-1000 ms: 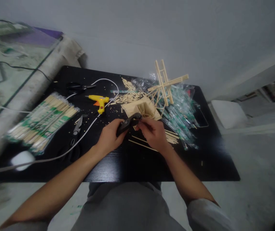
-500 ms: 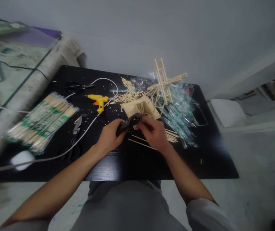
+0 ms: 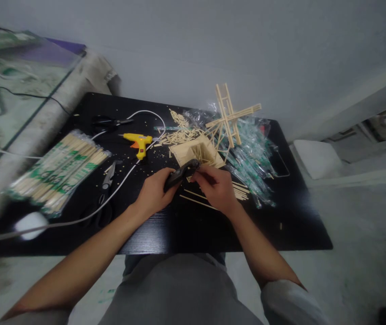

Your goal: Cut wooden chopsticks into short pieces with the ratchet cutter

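Observation:
My left hand (image 3: 154, 189) is closed around a black hand tool (image 3: 179, 175), whose curved head points right; its exact kind is not clear. At that head, the fingers of my right hand (image 3: 216, 187) are pinched together, and whatever they grip is too small or hidden to name. Just beyond both hands sits a wooden stick structure (image 3: 182, 151) with a square opening and sticks inside. A crossed frame of glued sticks (image 3: 227, 115) rises behind it to the right. Loose thin sticks (image 3: 240, 192) lie beside and under my right hand.
A yellow glue gun (image 3: 140, 142) with a white cord lies left of centre. Scissors (image 3: 107, 183) and black-handled pliers (image 3: 110, 122) lie nearby. Packed sticks (image 3: 61, 169) are at left, plastic wrappers (image 3: 254, 153) at right, and cut stick pieces (image 3: 179, 131) at the back.

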### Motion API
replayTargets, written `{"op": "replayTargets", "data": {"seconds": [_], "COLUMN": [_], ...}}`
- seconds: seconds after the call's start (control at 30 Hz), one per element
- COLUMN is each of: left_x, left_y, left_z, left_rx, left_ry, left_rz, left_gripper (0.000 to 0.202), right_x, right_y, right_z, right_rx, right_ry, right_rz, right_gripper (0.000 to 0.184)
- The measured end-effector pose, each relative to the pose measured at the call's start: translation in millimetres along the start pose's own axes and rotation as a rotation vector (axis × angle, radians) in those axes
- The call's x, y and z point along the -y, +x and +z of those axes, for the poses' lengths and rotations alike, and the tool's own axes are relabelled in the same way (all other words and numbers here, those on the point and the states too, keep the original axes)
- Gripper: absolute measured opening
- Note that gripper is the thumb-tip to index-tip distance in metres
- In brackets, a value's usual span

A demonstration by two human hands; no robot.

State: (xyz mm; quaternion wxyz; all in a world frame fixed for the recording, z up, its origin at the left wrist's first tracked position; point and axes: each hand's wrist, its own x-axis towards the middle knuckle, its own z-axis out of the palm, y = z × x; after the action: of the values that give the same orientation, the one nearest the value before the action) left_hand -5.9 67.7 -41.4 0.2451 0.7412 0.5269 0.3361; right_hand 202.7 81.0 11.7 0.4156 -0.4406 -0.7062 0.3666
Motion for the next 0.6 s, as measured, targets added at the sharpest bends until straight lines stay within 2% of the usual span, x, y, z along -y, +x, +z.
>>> {"op": "replayTargets", "data": {"seconds": [0.4,0.6], "left_x": [-1.2,-2.6], "left_y": [-1.1,-1.3], "left_z": [-0.3,1.2], "left_rx": [0.017,0.033], "left_ry": [-0.019,-0.004], "left_rz": [-0.018,-0.069], "left_gripper": [0.011,0.011], "right_x": [3.7,4.2], "right_y": [-4.1,-5.4], "right_z": [-0.3,0.9], "right_rx": [-0.027,-0.032], "right_ry": [-0.06,-0.053], "right_rz": [-0.038,-0.026], "right_gripper": [0.016,0.016]}}
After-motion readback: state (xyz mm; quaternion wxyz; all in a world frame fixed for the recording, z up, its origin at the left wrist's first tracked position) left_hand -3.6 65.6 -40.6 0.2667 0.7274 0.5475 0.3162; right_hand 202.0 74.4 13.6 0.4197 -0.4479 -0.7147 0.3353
